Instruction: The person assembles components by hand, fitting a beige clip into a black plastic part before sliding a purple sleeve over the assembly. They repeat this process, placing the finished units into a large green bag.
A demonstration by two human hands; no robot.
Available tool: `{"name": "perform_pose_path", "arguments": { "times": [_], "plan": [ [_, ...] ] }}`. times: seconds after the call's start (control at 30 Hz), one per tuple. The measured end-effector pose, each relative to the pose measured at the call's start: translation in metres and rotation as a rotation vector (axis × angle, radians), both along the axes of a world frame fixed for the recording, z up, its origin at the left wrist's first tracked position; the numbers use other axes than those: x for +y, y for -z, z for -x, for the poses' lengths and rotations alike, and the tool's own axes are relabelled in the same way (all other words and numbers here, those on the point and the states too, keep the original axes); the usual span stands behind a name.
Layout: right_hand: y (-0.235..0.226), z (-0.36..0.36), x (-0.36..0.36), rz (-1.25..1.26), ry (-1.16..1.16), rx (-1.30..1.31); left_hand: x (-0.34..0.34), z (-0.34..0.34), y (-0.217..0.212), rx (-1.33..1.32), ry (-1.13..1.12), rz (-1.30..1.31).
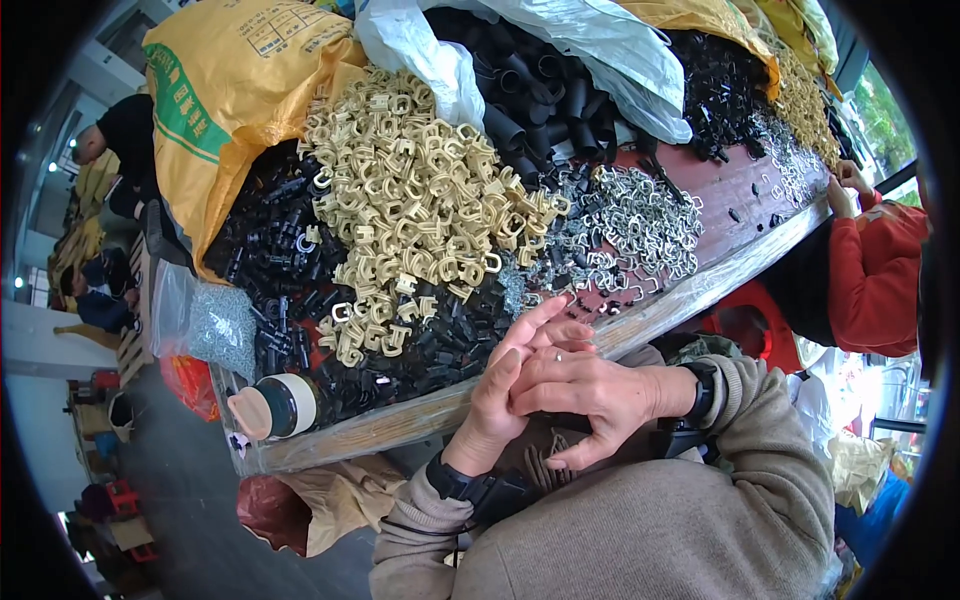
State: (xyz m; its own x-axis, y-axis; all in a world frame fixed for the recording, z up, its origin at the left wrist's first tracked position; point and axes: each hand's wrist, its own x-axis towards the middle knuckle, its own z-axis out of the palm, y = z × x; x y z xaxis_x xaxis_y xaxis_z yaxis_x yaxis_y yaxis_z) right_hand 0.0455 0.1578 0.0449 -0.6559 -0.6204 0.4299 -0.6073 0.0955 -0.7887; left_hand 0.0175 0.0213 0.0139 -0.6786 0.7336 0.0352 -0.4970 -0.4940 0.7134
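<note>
My left hand (497,392) and my right hand (585,388) meet in front of my body, just over the table's near edge. The right fingers curl across the left palm and hide what lies between them. Some fingertips of the left hand stretch up past the right. Dark shadow or a dark item shows under the right fingers; which one I cannot tell. Just beyond the hands lie black plastic parts (440,345), a heap of cream plastic clips (410,200) and a pile of bent metal wire loops (645,225).
A jar with a pink lid (290,405) lies at the table's left corner beside a clear bag of small metal pieces (222,330). A yellow sack (230,100) and black tubes (545,95) are farther back. A person in red (880,270) works at the right.
</note>
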Motion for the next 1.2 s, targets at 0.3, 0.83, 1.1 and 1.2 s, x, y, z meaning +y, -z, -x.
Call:
{"name": "perform_pose_path", "arguments": {
  "times": [0.3,0.83,1.1,1.2],
  "plan": [
    [-0.008,-0.004,0.004,-0.031,0.017,0.069,0.004,0.002,-0.005,0.04,0.025,0.023],
    [-0.002,-0.014,0.003,-0.002,0.045,0.132,0.014,-0.021,-0.022,0.073,-0.096,0.163],
    [0.003,0.0,0.006,0.041,0.061,0.058,0.013,-0.007,-0.013,0.041,-0.231,0.121],
    [0.001,0.006,0.029,0.041,0.117,-0.008,0.002,0.006,-0.022,0.119,-0.228,0.262]
  ]
}}
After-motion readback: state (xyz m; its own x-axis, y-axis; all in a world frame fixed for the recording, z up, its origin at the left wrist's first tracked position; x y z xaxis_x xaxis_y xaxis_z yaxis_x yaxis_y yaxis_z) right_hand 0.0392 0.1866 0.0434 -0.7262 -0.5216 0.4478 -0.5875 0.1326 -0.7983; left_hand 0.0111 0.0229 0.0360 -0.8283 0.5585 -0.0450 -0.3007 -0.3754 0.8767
